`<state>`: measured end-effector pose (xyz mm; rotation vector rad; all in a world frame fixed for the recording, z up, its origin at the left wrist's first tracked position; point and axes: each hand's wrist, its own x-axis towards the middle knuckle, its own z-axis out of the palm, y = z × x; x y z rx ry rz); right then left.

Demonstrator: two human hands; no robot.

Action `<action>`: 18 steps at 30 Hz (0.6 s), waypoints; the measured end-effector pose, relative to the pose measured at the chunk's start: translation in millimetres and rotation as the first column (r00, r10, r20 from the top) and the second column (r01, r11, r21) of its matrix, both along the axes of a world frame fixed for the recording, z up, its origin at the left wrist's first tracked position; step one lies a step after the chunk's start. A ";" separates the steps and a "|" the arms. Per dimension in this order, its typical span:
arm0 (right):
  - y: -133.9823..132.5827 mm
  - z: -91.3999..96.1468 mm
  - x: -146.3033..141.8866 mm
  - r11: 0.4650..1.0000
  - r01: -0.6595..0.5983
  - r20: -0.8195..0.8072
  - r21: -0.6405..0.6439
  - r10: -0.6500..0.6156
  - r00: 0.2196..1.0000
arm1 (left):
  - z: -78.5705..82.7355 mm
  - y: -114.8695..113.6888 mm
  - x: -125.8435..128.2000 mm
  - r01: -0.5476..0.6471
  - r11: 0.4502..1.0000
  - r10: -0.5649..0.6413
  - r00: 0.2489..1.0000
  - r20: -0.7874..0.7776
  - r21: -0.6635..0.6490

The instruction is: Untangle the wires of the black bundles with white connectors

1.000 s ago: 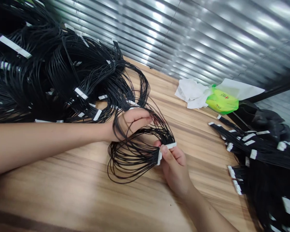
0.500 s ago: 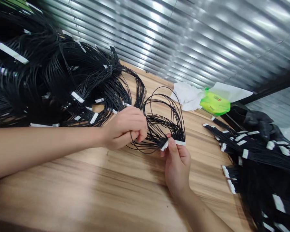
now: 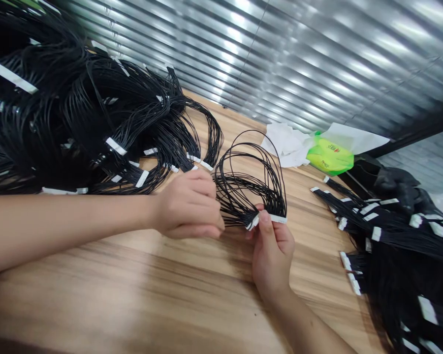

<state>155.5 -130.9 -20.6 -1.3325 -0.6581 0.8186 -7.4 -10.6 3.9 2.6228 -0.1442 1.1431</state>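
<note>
My right hand (image 3: 272, 255) pinches the two white connectors (image 3: 269, 219) of a black wire harness (image 3: 251, 182), whose thin wires loop upward above the wooden table (image 3: 133, 295). My left hand (image 3: 190, 206) is closed around the wires of the same harness just left of the connectors, fingers curled over the bundle. Both hands hover low over the table's middle.
A large heap of black wire harnesses with white connectors (image 3: 70, 118) fills the table's left back. A second pile of harnesses (image 3: 398, 246) lies at the right. White paper and a green packet (image 3: 328, 155) sit by the slatted metal blinds (image 3: 280, 59).
The wire loop, wide and lying low toward me a second ago, is gathered into a tighter loop standing up behind the connectors. My left hand has closed over the wires; my right hand rose slightly.
</note>
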 end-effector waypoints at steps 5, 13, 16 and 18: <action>0.8 0.1 0.1 1.000 -0.006 0.006 0.001 0.006 1.000 | -0.1 4.3 -0.1 -0.094 0.943 0.116 0.992 0.052 -0.320; -1.6 1.3 0.4 0.998 -0.055 0.028 -0.013 0.055 0.998 | -0.3 2.8 5.0 -0.350 0.937 0.347 0.934 0.082 0.021; -2.8 1.3 0.5 0.997 -0.074 0.071 -0.036 0.076 0.995 | -2.2 2.6 5.2 -0.375 0.924 0.372 0.927 0.046 0.079; -4.2 1.6 0.5 0.994 -0.092 0.116 -0.067 0.099 0.988 | -3.4 2.4 5.3 -0.372 0.925 0.373 0.928 0.003 0.082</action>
